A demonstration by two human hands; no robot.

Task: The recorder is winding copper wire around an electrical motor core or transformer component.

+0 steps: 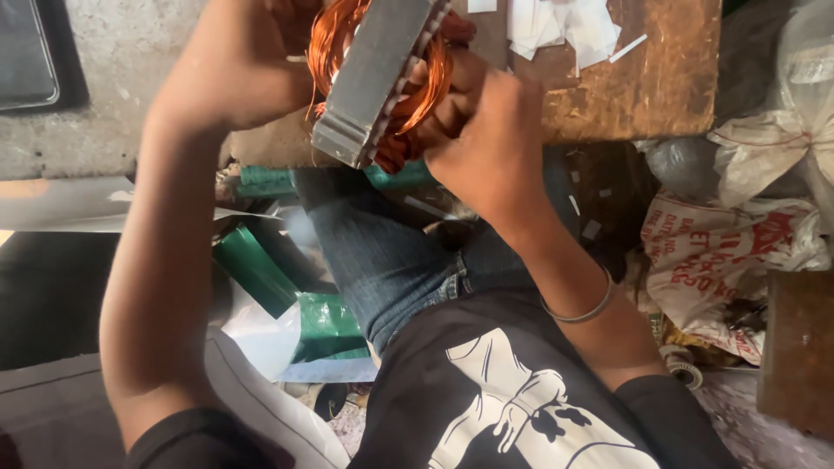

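Both hands, left [239,65] and right [486,130], grip closed on the motor stator [373,78] at twelve o'clock; copper windings [334,35] already seated, ends loose.

wooden bench [643,87] | white paper scraps [565,26] lie on top

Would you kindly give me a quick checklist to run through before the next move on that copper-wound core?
1. Left hand on the metal core: ok, it grips the left side.
2. Right hand at the copper windings: ok, fingers are in the coils.
3. Core supported: ok, held up by the wooden board.
4. Loose wire strands: not ok, some stick out at the left.
5. Winding ends seated: cannot tell, hidden by the hands.
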